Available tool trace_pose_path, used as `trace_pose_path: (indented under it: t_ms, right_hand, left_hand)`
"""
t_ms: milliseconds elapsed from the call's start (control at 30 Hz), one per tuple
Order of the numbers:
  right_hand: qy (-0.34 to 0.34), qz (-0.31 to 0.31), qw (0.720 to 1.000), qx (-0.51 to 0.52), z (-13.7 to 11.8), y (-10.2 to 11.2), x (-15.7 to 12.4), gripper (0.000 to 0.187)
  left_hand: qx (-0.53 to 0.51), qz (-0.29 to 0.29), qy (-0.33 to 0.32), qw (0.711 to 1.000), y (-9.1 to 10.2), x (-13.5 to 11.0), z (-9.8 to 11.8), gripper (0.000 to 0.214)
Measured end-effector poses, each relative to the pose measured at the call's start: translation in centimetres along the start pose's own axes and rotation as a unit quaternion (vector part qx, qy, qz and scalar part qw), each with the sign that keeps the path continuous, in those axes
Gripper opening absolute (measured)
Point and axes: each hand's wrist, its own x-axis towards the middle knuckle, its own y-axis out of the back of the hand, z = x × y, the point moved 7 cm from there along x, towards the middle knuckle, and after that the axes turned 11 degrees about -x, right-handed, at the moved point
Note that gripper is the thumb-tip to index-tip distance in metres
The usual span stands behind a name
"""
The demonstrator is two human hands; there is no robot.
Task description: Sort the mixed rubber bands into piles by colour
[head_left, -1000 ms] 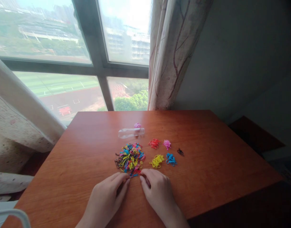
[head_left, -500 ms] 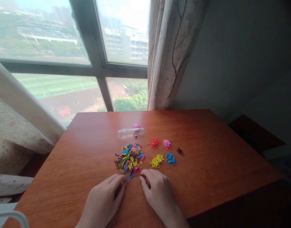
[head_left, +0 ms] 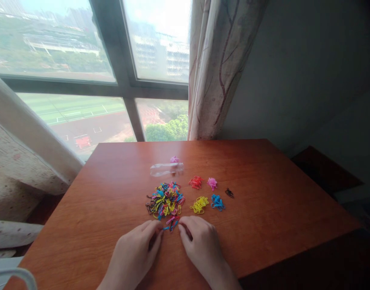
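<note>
A mixed heap of small coloured rubber bands (head_left: 166, 200) lies at the middle of the table. My left hand (head_left: 138, 249) is closed in a pinch at the heap's near edge, with the end of a blue rubber band (head_left: 166, 228) at its fingertips. Facing it, my right hand (head_left: 200, 239) also has thumb and forefinger together. Red and blue bands touch its fingertips; which one it grips is hard to make out. Between both hands rest a few loose bands, among them a pink one (head_left: 172, 220).
Sorted by colour, small piles sit right of the heap: red (head_left: 196, 182), pink (head_left: 211, 183), yellow (head_left: 199, 205), blue (head_left: 218, 202) and black (head_left: 229, 193). Behind the heap lies a clear plastic container (head_left: 165, 169) with a pink item (head_left: 174, 160) by it. A window borders the wooden table (head_left: 263, 177).
Loose bands between my hands have shifted: a pink one now shows there, and the blue ones lie differently. My left fingertips have moved slightly right; the piles look unchanged.
</note>
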Motion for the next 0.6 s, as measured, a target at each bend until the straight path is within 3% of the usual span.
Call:
trace_pose_path:
  t_ms: [200, 433, 600]
  right_hand:
    - [0.014, -0.009, 1.0, 0.018, -0.4, 0.0, -0.1, 0.014]
    - [0.038, -0.022, 0.998, 0.034, -0.9, 0.1, -0.4, 0.013]
    - [0.035, -0.021, 0.998, 0.041, -0.8, 0.2, -0.3, 0.014]
  left_hand:
    - [-0.022, 0.031, -0.015, 0.999, 0.1, -0.3, -0.2, 0.016]
    - [-0.05, 0.0, -0.063, 0.997, -0.2, 0.1, 1.3, 0.023]
    - [-0.036, -0.018, -0.058, 0.997, -0.5, 0.2, 1.6, 0.022]
